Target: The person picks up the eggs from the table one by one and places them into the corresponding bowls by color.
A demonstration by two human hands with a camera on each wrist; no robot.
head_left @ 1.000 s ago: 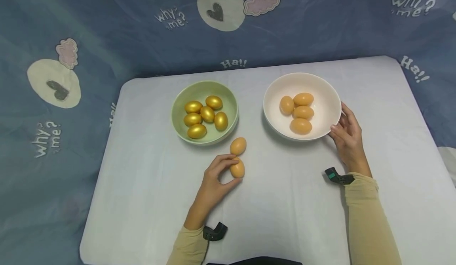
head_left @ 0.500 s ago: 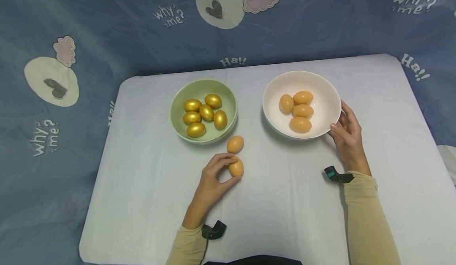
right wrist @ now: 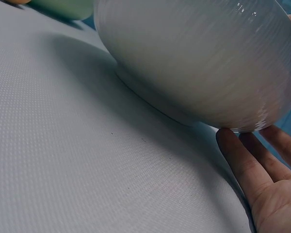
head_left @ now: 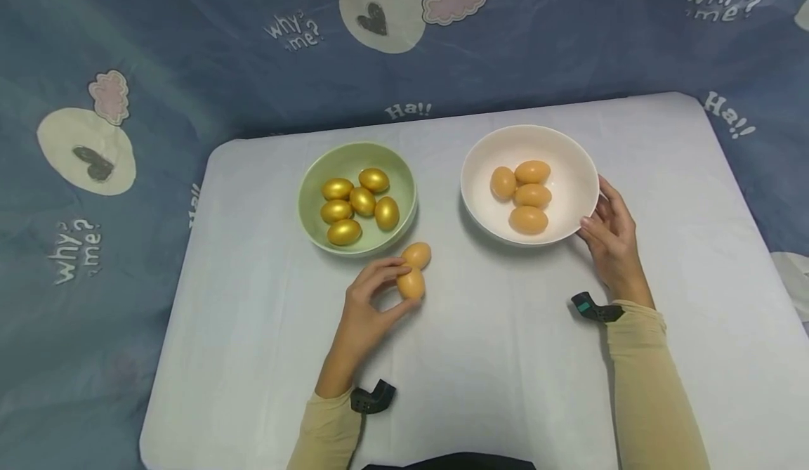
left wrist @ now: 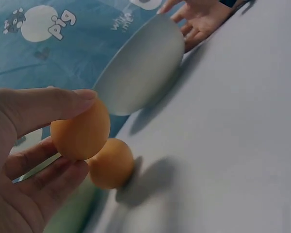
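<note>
While the left hand [head_left: 369,301] pinches a brown egg [head_left: 411,284] between thumb and fingertips, the egg looks lifted just clear of the surface [head_left: 493,357]; the left wrist view shows it [left wrist: 81,132] held above and against a second brown egg [left wrist: 111,162] that lies on the cloth. That second egg [head_left: 416,254] sits just in front of the green bowl [head_left: 404,175], nearly touching its rim. The green bowl holds six gold eggs [head_left: 357,201]. To the right of it, well apart, stands the white bowl [head_left: 569,161] with four brown eggs [head_left: 526,194] inside.

The right hand [head_left: 612,238] rests at the white bowl's right rim, fingers mostly straight and touching its wall, steadying rather than gripping; the right wrist view shows the fingers [right wrist: 242,160] lying under the bowl's curve.

I judge the step in hand to be the pick-up of a loose brown egg. Sorting by colour, the next move would carry it rightward from the green bowl to the white one, high enough to clear the rim, then set it down gently among the eggs already there so that none gets knocked.
</note>
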